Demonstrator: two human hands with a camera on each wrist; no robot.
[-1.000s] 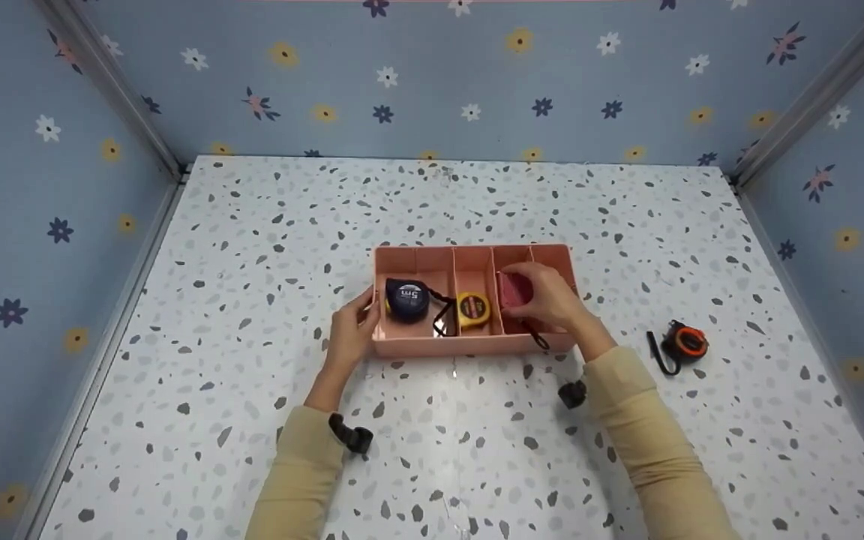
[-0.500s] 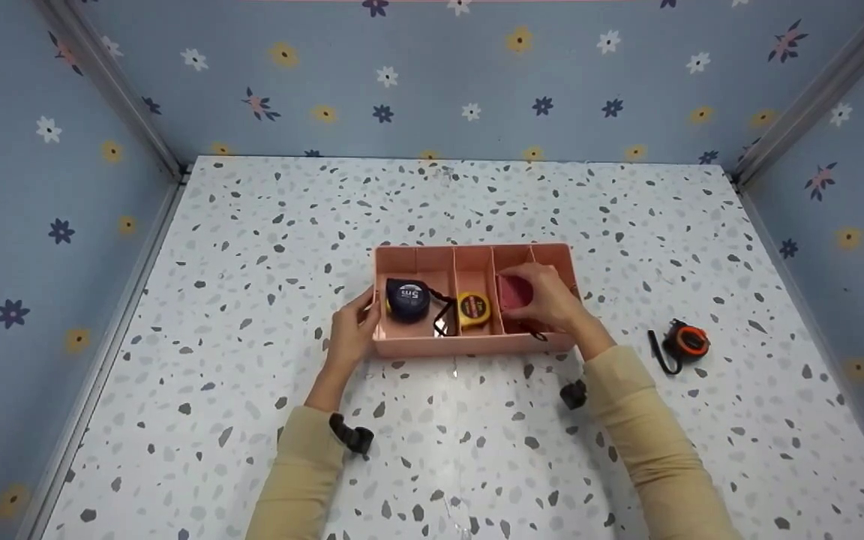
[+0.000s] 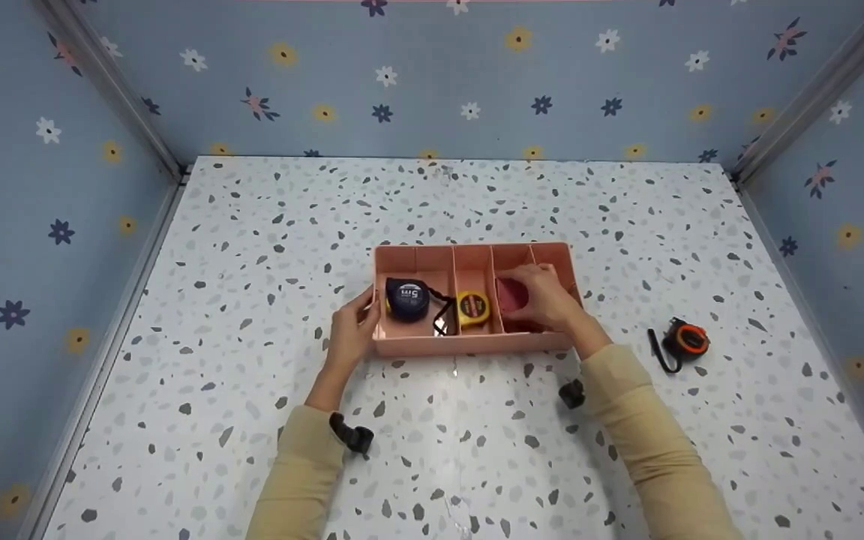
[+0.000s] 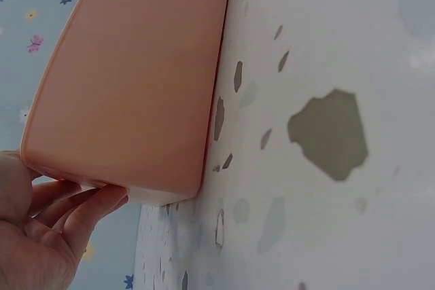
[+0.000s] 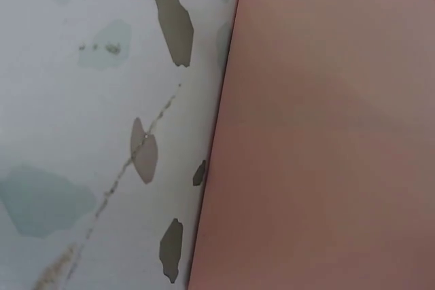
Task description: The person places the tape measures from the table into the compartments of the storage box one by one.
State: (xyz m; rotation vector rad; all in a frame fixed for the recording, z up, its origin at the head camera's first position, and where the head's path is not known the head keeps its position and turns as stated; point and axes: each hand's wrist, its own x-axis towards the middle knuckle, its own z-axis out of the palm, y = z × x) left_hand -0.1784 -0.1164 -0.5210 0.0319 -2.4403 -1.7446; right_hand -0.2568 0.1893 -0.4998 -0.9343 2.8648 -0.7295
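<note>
A pink divided box (image 3: 469, 345) stands mid-table. My left hand (image 3: 351, 334) grips its left end wall, thumb at the rim; in the left wrist view the fingers (image 4: 88, 212) lie against the outside. My right hand (image 3: 548, 300) reaches into the third compartment and holds a red tape measure (image 3: 511, 295) between thumb and fingers, partly hidden by the hand. A dark blue tape measure (image 3: 407, 300) with a black strap lies in the large left compartment. In the narrow one beside it sits a yellow tape measure (image 3: 474, 308). The right wrist view shows only box wall and tabletop.
An orange and black tape measure (image 3: 686, 341) with a black strap lies on the speckled table (image 3: 252, 247), right of the box. Blue flowered panels (image 3: 432, 82) border the table at the back and both sides.
The red tape measure and my right hand have sunk slightly into the compartment. Its black strap, which hung over the front rim, has slipped inside. My left hand stays on the box.
</note>
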